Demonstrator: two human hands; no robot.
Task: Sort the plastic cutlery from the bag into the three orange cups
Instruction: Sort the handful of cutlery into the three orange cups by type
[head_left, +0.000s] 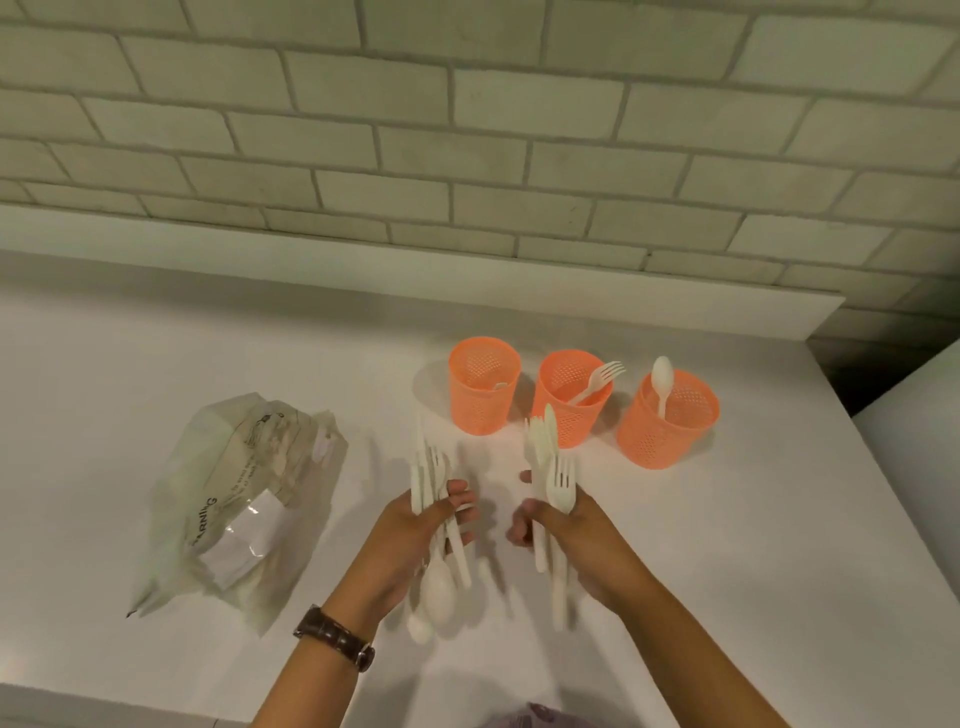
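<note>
Three orange mesh cups stand in a row on the white counter. The left cup (484, 385) shows only a small white tip inside. A fork (601, 382) leans in the middle cup (570, 399), and a spoon (662, 384) stands in the right cup (667, 421). My left hand (415, 530) grips a bundle of white cutlery (435, 525), with spoon bowls hanging below the palm. In front of the cups, my right hand (566, 525) holds a second bundle of forks and knives (550, 467). The plastic bag (234, 499) lies crumpled at the left.
A brick wall with a low white ledge (467, 270) runs behind the counter. The counter's right edge (852, 415) drops off just beyond the right cup. A wristwatch (335, 638) is on my left wrist.
</note>
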